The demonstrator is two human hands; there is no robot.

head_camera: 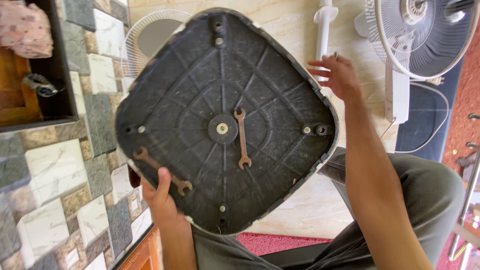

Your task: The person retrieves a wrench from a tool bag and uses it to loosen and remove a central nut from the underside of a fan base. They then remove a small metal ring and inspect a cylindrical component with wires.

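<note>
Beige marble floor point(295, 210) lies beneath an upturned black ribbed plastic fan base point(220, 120); left hand point(162, 197) thumb-pins one rusty wrench point(161, 170), while right hand point(337, 75), fingers spread, steadies the far edge.

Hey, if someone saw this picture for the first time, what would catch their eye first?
A big black ribbed fan base, turned underside up, fills the middle, with two rusty wrenches lying on it: one beside the centre bolt, one near the lower left edge. The left hand holds that lower edge; the right hand is open at the right rim. A white fan guard lies at top right.
</note>
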